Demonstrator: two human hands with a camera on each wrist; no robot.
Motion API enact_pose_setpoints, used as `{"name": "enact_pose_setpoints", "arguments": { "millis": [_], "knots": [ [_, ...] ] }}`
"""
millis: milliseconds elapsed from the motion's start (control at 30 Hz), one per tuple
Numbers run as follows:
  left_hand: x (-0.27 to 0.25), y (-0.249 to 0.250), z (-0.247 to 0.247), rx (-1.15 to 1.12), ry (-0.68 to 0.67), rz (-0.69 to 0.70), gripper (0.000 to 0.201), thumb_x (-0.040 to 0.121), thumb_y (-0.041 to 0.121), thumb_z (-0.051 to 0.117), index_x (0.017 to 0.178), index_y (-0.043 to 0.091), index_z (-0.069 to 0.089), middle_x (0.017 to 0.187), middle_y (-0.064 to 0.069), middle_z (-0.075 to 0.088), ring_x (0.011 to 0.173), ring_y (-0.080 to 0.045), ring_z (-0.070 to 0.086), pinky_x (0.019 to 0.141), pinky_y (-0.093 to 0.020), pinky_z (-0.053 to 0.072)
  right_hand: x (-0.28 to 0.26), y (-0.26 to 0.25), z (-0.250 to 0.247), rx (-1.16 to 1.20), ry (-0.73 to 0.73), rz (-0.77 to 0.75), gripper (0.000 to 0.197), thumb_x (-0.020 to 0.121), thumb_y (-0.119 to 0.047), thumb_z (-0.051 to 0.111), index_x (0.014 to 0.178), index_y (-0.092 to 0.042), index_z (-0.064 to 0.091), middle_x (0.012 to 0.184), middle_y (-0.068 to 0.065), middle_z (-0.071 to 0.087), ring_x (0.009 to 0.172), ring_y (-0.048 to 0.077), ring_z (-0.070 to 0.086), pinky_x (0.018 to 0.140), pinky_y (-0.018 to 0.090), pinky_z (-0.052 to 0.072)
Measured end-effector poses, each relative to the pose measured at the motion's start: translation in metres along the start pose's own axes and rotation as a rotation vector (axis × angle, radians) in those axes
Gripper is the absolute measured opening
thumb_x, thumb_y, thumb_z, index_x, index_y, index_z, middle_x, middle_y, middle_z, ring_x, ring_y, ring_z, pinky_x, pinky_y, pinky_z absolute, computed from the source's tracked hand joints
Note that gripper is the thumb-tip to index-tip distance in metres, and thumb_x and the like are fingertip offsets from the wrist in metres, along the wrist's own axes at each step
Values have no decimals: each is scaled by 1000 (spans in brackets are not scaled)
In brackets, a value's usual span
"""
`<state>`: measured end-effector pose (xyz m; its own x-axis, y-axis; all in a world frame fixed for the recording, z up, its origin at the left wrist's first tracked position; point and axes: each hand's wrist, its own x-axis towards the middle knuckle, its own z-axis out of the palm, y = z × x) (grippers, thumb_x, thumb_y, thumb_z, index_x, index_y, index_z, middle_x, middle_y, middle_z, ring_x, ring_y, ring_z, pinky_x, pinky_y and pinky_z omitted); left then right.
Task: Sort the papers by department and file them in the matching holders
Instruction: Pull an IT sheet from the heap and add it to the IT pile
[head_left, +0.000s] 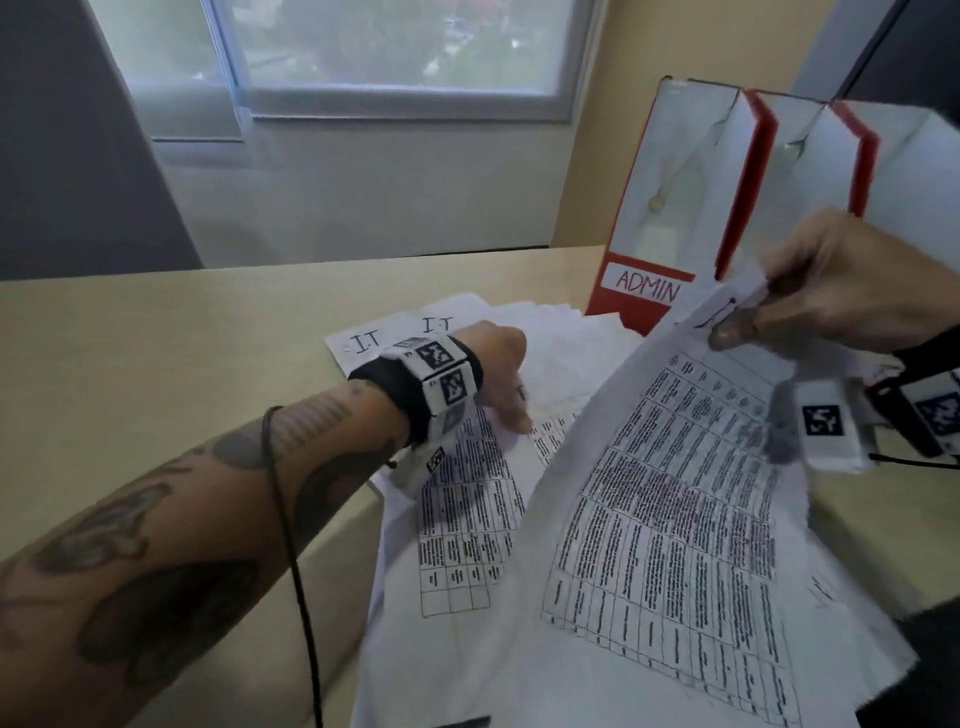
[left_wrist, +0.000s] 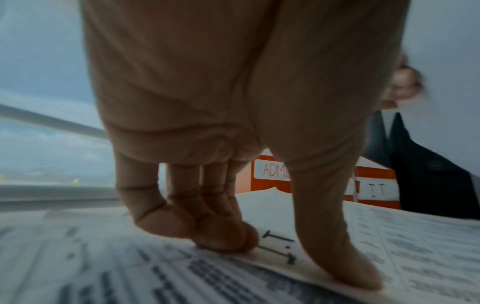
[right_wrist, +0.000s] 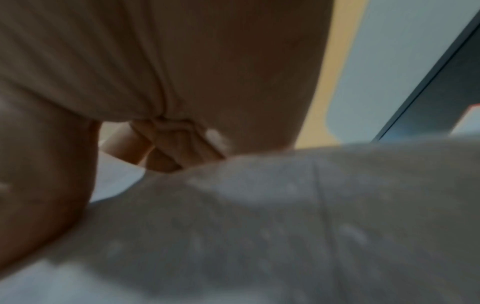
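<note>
Fingers of your right hand (head_left: 841, 291) pinch the top corner of a lifted sheet (head_left: 670, 519), thumb on its printed face, so the page hangs tilted toward you and its heading can be read; that handwritten mark is partly under the thumb and too blurred to make out. Printed tables fill the sheet, their text too small to read. Your left hand (head_left: 498, 379) reaches left of it, fingers curled, their tips and the thumb pressing on the spread papers (head_left: 467, 519) lying on the bench (head_left: 156, 338), likely steadying the pile while the other hand draws one page off. The left wrist view shows a paper under that thumb marked "I.T". Just beyond the hand, two more pages (head_left: 405, 332) lie fanned, each headed "I.T". Farther right stand red-and-white holders: the nearest to the pages, the ADMIN holder (head_left: 670, 208), carries a label reading "ADMIN"; the left wrist view shows the IT holder (left_wrist: 376, 193) beside it, labelled "IT". A window (head_left: 363, 52) closes the scene.
</note>
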<state>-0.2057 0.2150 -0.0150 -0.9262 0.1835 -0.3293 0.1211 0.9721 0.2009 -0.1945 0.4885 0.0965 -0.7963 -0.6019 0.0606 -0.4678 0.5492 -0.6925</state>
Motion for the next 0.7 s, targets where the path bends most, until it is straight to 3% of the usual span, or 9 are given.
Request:
{"name": "enact_pose_setpoints", "arguments": {
  "millis": [100,167,300,400,467,567,633,700],
  "knots": [
    [3,-16,-4,-55,-6,-58,70,65,54,93,115,11,72,107,-4,73,102,-25,68,92,-42,59,0,9,-6,-2,7,59,25,63,-13,85,87,-20,83,86,3,81,76,15,78,65,18,59],
    [3,-28,-4,-21,14,-90,77,64,55,93,123,11,69,115,-6,70,105,-27,65,96,-43,57,2,11,-5,-43,2,85,24,64,-12,82,84,-26,83,80,-2,81,70,9,76,62,13,56],
    [4,-50,-7,45,47,-140,70,72,50,91,123,7,70,114,-9,73,102,-30,68,93,-43,60,13,14,3,-156,-38,99,18,72,-11,85,82,-27,86,85,-10,81,81,6,77,74,20,60],
    [4,-56,-7,53,70,-158,52,82,38,87,120,7,73,112,-11,75,102,-29,71,90,-41,61,25,13,17,-260,-42,68,25,79,-8,86,93,-29,85,88,-15,80,86,5,77,82,35,62],
    [3,-57,-8,3,99,-170,41,83,32,85,116,8,76,105,-8,76,96,-27,72,80,-36,60,36,12,27,-314,-36,44,23,81,-10,87,96,-28,85,87,-16,80,84,2,76,84,40,63],
    [-7,-60,-19,-187,198,-144,21,82,30,86,99,19,81,81,4,73,80,-19,67,65,-29,49,51,5,42,-398,-31,11,18,80,-21,89,96,-29,84,86,-16,79,83,1,73,83,38,60],
    [-16,-61,-28,-310,263,-63,6,85,29,84,82,26,81,68,8,73,68,-12,68,64,-27,52,59,0,53,-443,-27,-35,14,79,-28,89,92,-25,83,88,-15,77,85,7,71,78,31,56],
    [-25,-59,-37,-440,273,69,13,90,22,79,77,24,78,69,5,76,63,-11,69,67,-32,57,69,-3,65,-498,-35,-109,13,79,-32,88,87,-25,81,106,-16,70,96,10,65,79,28,50]
  ]
}}
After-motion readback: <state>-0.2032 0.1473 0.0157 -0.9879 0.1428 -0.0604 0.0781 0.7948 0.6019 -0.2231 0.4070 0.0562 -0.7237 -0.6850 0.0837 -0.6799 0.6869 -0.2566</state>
